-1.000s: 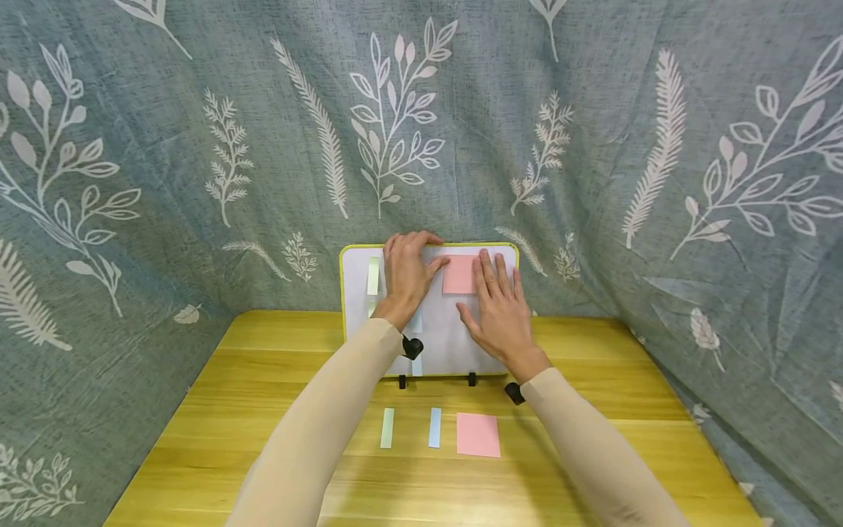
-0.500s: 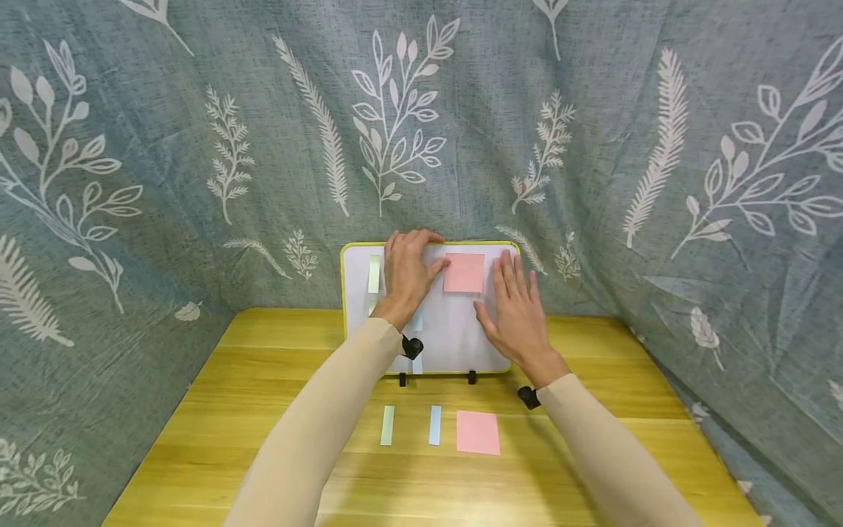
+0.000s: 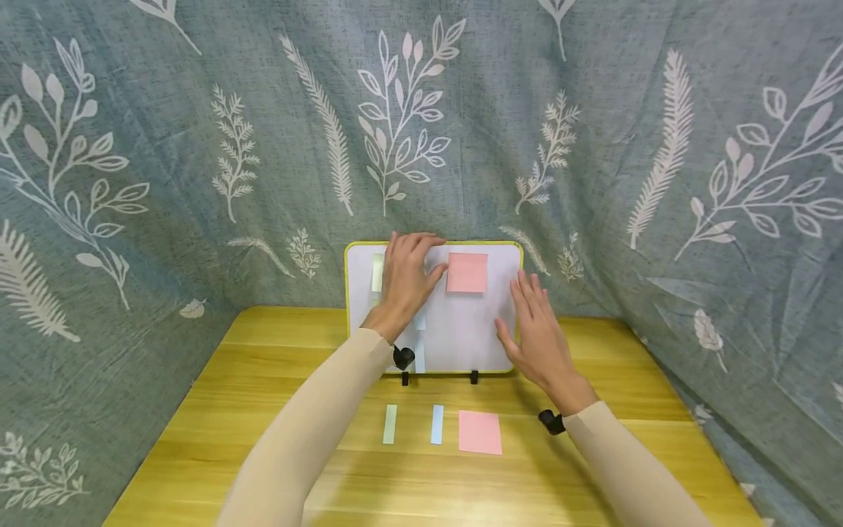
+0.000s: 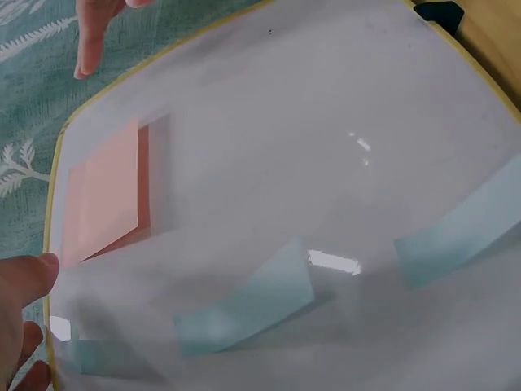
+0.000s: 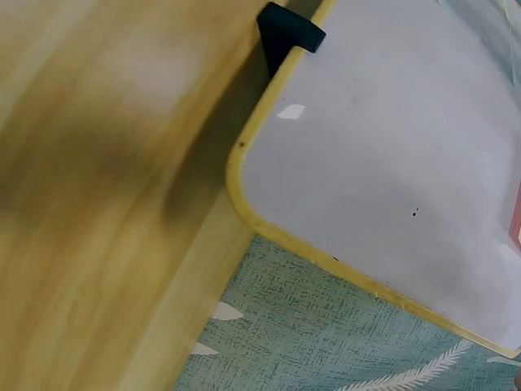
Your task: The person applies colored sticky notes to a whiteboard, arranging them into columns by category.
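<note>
A small whiteboard (image 3: 470, 333) with a yellow rim leans upright on black feet. A pink sticky note (image 3: 467, 273) is on its upper right part, its free edge lifting off the surface in the left wrist view. My left hand (image 3: 407, 282) is at the top rim, fingers loosely bent and thumb apart; whether it touches the rim I cannot tell. Beside the right rim, my right hand (image 3: 541, 337) has straight fingers and holds nothing. Blue paper strips (image 4: 244, 301) curl off the board. A pale green strip (image 3: 377, 272) shows left of my left hand, which hides part of the board.
On the wooden table (image 3: 276, 410) before the board lie a green strip (image 3: 390, 424), a blue strip (image 3: 437, 424) and a pink square note (image 3: 479, 432). A grey-green leaf-patterned cloth (image 3: 487, 132) hangs behind the board and along both sides.
My right hand has slid off the pink note, moving right and down past the board's right rim. My left wrist has shifted slightly left and down. The pink note stays on the board.
</note>
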